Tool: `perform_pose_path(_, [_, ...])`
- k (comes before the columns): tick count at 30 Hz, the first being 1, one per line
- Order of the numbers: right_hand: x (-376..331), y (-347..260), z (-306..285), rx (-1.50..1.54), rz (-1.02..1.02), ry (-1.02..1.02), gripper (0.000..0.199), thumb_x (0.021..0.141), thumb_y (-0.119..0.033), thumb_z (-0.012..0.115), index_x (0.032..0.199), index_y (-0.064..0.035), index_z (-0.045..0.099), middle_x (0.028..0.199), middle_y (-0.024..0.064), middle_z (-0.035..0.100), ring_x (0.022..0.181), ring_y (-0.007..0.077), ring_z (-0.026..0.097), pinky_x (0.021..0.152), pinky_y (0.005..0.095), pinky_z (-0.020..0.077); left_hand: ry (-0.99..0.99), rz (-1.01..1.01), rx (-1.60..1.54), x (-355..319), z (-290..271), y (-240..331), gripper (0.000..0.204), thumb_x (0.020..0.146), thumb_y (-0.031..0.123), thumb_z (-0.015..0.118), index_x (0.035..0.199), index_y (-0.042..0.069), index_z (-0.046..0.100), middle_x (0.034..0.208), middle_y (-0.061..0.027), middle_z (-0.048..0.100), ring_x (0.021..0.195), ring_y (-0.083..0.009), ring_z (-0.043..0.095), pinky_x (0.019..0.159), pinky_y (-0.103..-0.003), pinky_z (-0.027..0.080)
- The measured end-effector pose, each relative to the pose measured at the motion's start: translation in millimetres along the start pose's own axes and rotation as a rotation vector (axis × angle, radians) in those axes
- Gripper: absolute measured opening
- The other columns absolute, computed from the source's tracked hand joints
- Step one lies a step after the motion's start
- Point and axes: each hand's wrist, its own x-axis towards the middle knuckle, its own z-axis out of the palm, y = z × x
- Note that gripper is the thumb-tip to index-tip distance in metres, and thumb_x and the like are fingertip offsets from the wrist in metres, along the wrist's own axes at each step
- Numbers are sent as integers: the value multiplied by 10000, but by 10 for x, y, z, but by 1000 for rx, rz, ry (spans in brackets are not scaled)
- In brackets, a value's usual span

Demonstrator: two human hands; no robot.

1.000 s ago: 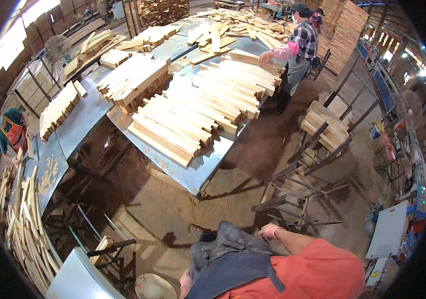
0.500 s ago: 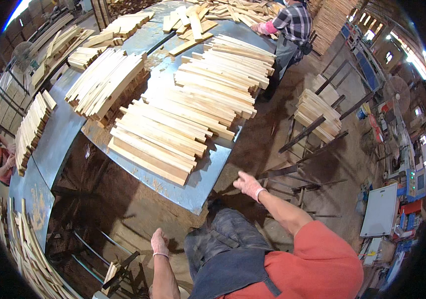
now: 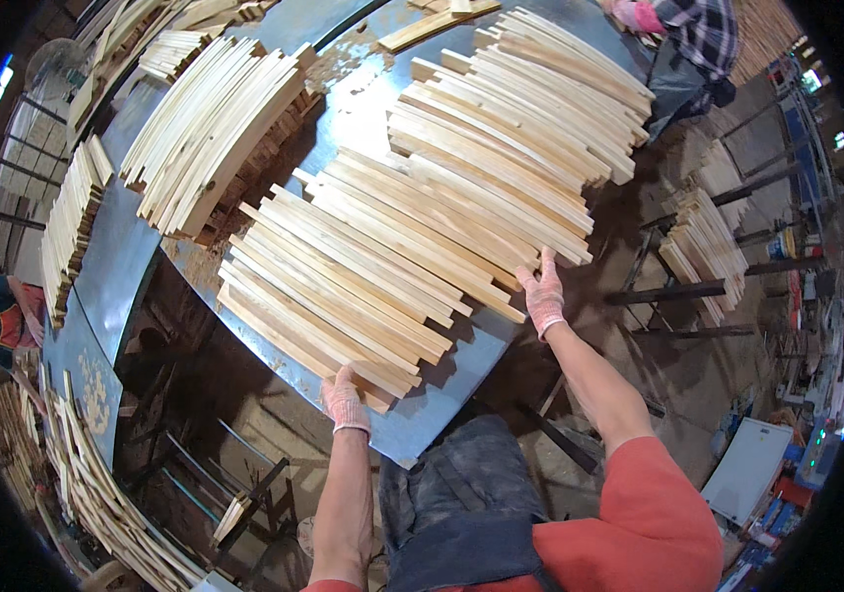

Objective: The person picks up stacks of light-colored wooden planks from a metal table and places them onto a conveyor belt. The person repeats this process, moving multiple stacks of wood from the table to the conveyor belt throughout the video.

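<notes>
Pale wooden strips (image 3: pixel 372 237) lie side by side in a long row on the blue metal table (image 3: pixel 461 380), their near ends uneven. My left hand (image 3: pixel 346 403), in a pinkish work glove, is at the near end of the frontmost strip (image 3: pixel 279 340), its fingers apart against the wood. Further right, my gloved right hand (image 3: pixel 543 296) has thumb and fingers spread and touches or nearly touches the strip ends by the table's right edge. Neither hand is wrapped round a strip.
A stacked pile of strips (image 3: pixel 220 128) stands left of the row, with a smaller stack (image 3: pixel 76 222) beyond. One co-worker (image 3: pixel 688 49) stands at the far right, another (image 3: pixel 7 311) at the left. A metal rack (image 3: pixel 673 293) holding strips stands to my right.
Both hands have moved forward from beside my body to the near ends of the strips. The view has shifted closer to the table. The row of strips looks much the same.
</notes>
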Motion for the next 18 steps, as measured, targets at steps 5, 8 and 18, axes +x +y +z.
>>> perform_pose_path(5, [114, 138, 119, 167, 33, 109, 833, 1005, -245, 762, 1675, -4, 331, 1629, 234, 507, 1481, 325, 514, 1214, 390, 399, 41, -158, -502, 139, 8, 1, 524, 976, 353, 715, 1368, 15, 630, 1299, -156, 698, 1171, -320, 671, 1016, -460, 545])
perform_pose_path(8, [-84, 144, 148, 421, 180, 20, 761, 1032, -185, 741, 1650, 36, 356, 1486, 126, 611, 1318, 211, 586, 1145, 345, 453, 79, -106, -474, 172, -146, 31, 425, 1020, 351, 688, 1299, 31, 674, 1234, -121, 739, 1152, -286, 705, 1037, -415, 557])
perform_pose_path(18, [-511, -266, -61, 54, 177, -655, 628, 1025, -260, 755, 1537, 36, 541, 1456, 201, 657, 1361, 253, 621, 1156, 364, 487, 100, 142, 89, 634, -833, 210, 431, 1076, 388, 637, 1247, 2, 724, 1108, -77, 717, 976, -188, 652, 909, -364, 542])
